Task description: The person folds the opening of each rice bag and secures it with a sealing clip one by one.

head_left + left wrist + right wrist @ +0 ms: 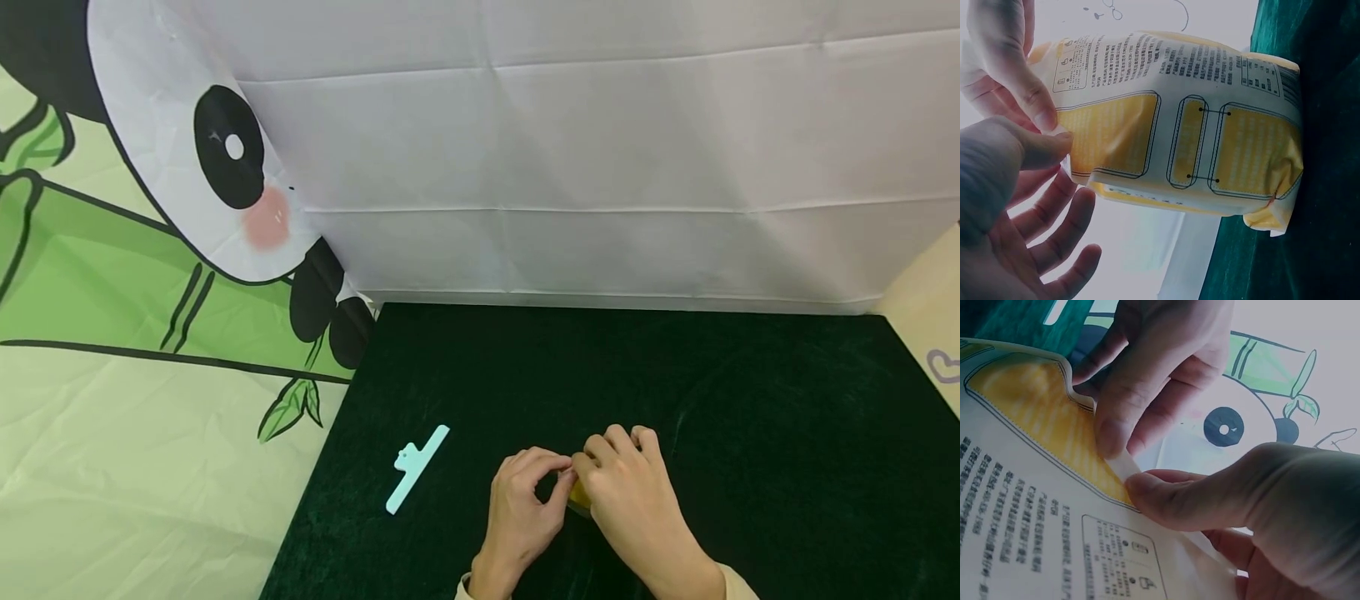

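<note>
A white and yellow printed food bag (1166,137) stands on the dark green table, its top edge between my two hands. My left hand (522,504) pinches that edge between thumb and forefinger, its other fingers spread in the left wrist view. Right beside it, my right hand (633,508) pinches the same edge, thumb (1166,500) against the printed face. From the head view most of the bag is hidden behind the hands, with only a bit of yellow showing. To the left of the hands lies a light blue bag clip (417,469).
The dark green cloth-covered table (750,400) runs back to a white hanging sheet (600,167). A panda and bamboo backdrop (172,292) hangs along the left side. A cream panel (933,325) with a purple heart borders the right.
</note>
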A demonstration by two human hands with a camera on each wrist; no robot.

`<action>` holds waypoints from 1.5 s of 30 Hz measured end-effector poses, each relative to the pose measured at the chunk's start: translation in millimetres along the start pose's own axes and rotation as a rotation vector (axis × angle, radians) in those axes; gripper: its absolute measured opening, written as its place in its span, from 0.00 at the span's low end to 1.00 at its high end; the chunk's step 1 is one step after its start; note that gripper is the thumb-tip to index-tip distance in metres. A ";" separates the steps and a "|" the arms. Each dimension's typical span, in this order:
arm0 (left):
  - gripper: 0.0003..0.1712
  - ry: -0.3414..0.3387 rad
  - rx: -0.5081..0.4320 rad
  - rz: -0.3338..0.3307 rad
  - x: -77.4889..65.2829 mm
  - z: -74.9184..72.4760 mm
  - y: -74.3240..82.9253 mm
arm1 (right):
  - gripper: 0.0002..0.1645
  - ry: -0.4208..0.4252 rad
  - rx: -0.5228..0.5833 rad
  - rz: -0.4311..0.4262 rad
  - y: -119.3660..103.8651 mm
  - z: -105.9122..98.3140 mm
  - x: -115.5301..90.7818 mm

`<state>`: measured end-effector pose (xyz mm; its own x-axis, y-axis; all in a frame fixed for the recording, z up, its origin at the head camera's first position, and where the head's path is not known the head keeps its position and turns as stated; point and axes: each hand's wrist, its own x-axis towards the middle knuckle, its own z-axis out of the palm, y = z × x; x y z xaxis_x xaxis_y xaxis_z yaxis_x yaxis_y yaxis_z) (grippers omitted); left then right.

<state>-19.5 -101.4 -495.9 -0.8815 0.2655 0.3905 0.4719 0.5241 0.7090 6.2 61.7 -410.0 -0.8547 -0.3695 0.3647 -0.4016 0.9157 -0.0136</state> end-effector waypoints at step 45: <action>0.04 -0.031 0.017 -0.021 -9.5 -11.8 -5.0 | 0.10 0.010 0.011 0.031 -18.1 7.5 -3.3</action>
<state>-13.4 -116.1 -496.2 -0.8912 0.2791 0.3575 0.4535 0.5432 0.7066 13.8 45.2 -417.9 -0.8634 -0.3392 0.3734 -0.3787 0.9248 -0.0357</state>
